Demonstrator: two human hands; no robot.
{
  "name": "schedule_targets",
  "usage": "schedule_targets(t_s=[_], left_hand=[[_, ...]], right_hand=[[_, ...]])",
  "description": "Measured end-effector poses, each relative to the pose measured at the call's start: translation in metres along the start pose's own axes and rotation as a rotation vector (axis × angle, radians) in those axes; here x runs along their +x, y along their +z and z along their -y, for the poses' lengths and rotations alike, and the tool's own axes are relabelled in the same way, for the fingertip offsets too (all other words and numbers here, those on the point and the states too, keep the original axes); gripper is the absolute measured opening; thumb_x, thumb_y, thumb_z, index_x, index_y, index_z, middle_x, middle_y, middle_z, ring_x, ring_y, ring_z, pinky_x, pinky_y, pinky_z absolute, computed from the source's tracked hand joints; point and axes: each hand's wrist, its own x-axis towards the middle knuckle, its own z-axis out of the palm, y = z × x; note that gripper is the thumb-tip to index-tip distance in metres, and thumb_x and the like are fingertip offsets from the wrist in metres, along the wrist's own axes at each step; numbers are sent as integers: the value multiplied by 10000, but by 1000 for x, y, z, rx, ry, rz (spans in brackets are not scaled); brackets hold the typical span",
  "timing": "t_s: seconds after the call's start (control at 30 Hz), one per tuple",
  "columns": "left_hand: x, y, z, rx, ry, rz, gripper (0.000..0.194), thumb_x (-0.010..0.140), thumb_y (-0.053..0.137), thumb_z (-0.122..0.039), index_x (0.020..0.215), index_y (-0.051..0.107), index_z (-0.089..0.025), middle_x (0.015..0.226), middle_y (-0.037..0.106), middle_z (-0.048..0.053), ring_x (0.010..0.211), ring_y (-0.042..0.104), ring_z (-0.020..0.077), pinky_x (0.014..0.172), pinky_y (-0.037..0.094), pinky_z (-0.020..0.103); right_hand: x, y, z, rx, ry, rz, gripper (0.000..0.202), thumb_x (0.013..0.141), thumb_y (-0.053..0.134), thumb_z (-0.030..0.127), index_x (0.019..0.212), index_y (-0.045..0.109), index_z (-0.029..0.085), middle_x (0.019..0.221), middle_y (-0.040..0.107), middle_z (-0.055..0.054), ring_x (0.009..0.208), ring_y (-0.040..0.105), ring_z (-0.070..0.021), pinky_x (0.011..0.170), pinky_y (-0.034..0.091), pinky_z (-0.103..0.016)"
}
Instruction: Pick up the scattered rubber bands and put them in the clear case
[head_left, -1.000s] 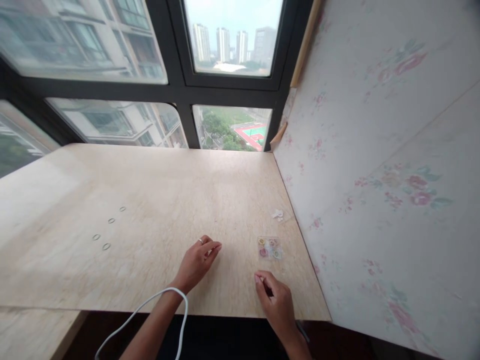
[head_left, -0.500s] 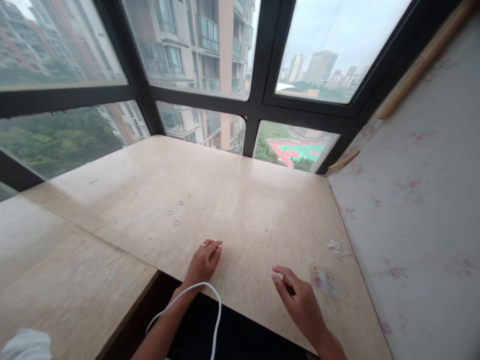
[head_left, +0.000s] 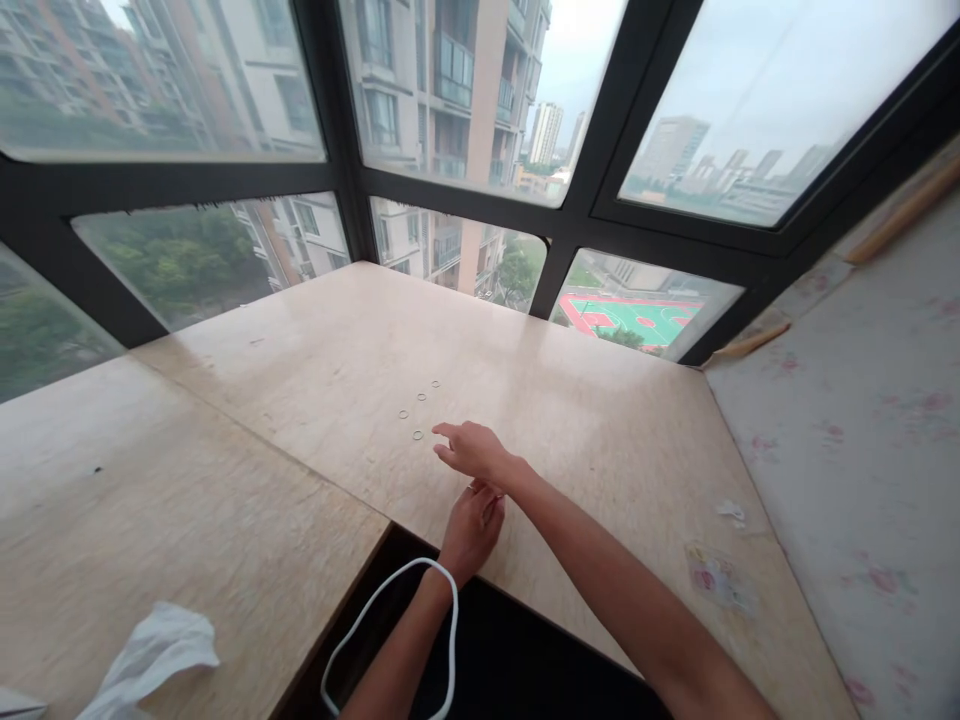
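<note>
Several small thin metal rings (head_left: 418, 435) lie in a short bent row on the light tabletop (head_left: 322, 370). My right hand (head_left: 472, 449) is just right of the nearest ring, its index finger and thumb apart and nothing visible between them. Below it, my left hand (head_left: 471, 532) rests at the table's edge with its fingers curled in. The right wrist crosses over its fingertips, so whatever they may hold is hidden. One finger of that hand wears a ring.
A clear plastic box (head_left: 720, 578) with small coloured items sits at the right, near a crumpled white scrap (head_left: 731, 514). White tissue (head_left: 161, 650) lies lower left. A white cable (head_left: 452, 640) loops over my left forearm. Dark-framed windows and a papered wall border the table.
My right hand has moved left and forward, from beside the plastic box to the rings, crossing over my left hand. The view has turned left, showing more of the tissue.
</note>
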Motion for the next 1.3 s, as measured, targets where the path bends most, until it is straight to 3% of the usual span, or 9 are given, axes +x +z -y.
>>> schedule_targets(t_s=[0.13,0.27,0.37,0.53,0.8,1.17,1.3], left_hand=[[0,-2,3,-34,0,-19,168,841,464,-105,809,608,-187,881,660,63,873,595,218,771,481,355],[-1,-2,7,-21,-54,-31,142,832,489,-131,769,605,-182,805,658,59,812,600,222,719,474,347],[-1,-2,6,-38,-40,-36,148,837,486,-126,774,607,-184,830,658,60,827,604,218,737,476,346],[1,-4,3,-80,4,-39,181,828,471,-84,859,623,-179,905,648,70,875,600,207,776,478,339],[1,-2,5,-48,-22,-36,182,837,482,-101,877,645,-171,877,635,60,835,602,186,766,477,327],[4,4,9,-10,-57,-91,182,825,504,-102,874,666,-169,846,643,45,771,601,163,711,481,296],[4,4,10,5,-64,-97,194,823,503,-90,877,671,-173,855,653,43,783,606,162,718,481,291]], right_hand=[[42,10,20,-115,-65,104,297,906,496,315,1134,648,201,1051,711,-127,914,677,-254,695,491,-325],[57,16,28,-211,-135,156,251,928,442,188,1005,678,155,1064,702,-161,970,667,-265,738,497,-360],[55,14,26,-258,-168,170,264,928,415,110,973,673,140,1047,707,-166,1006,657,-264,761,487,-363],[45,11,14,-304,-139,169,272,945,391,114,1038,646,115,1033,706,-196,993,664,-260,759,482,-358],[26,12,-12,-291,-66,159,299,974,397,273,1087,653,166,1050,712,-153,967,671,-259,749,485,-340],[34,9,-28,-73,-1,254,275,929,574,362,1105,614,154,1120,637,-68,972,629,-197,854,513,-419],[29,11,-40,137,41,199,200,909,602,319,998,633,143,949,675,-39,824,651,-162,755,536,-353]])
